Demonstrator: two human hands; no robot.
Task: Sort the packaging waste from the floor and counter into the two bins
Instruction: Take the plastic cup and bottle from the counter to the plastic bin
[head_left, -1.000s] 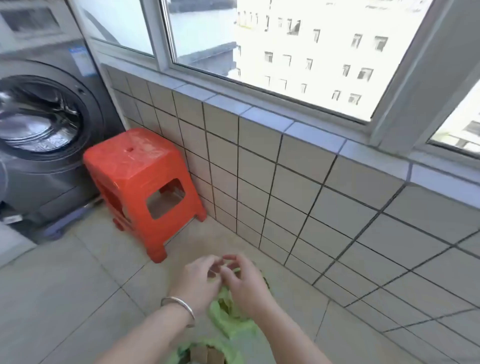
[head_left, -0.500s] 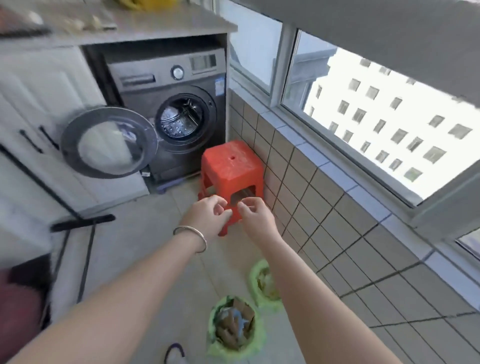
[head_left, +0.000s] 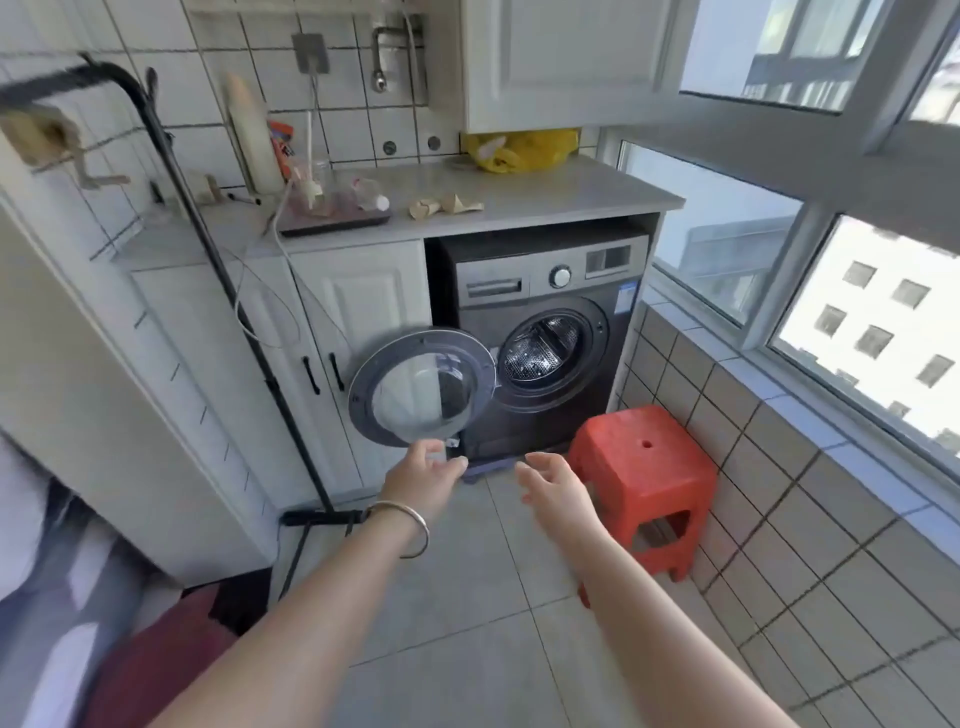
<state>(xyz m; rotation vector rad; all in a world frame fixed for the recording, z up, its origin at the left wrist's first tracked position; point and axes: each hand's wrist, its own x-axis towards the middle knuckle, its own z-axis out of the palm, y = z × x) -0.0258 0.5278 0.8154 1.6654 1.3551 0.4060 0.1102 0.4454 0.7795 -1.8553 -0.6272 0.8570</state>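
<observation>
My left hand (head_left: 423, 478) and my right hand (head_left: 553, 486) reach forward over the floor, both with fingers apart and nothing in them. A silver bangle sits on my left wrist. On the grey counter (head_left: 545, 200) lie crumpled brown paper scraps (head_left: 444, 206), a crushed clear plastic bottle (head_left: 369, 195) on a dark tray (head_left: 332, 223), and a yellow plastic bag (head_left: 519, 150) at the back. The two bins are out of view.
A dark washing machine (head_left: 540, 332) stands under the counter with its round door (head_left: 421, 387) swung open towards me. A red plastic stool (head_left: 641, 478) stands by the tiled wall on the right. A black stand (head_left: 249, 322) leans at the white cabinets on the left.
My view has risen from the two green-lined bins on the floor to the counter and washing machine. My hands, together over the bins before, have moved apart and stretched forward.
</observation>
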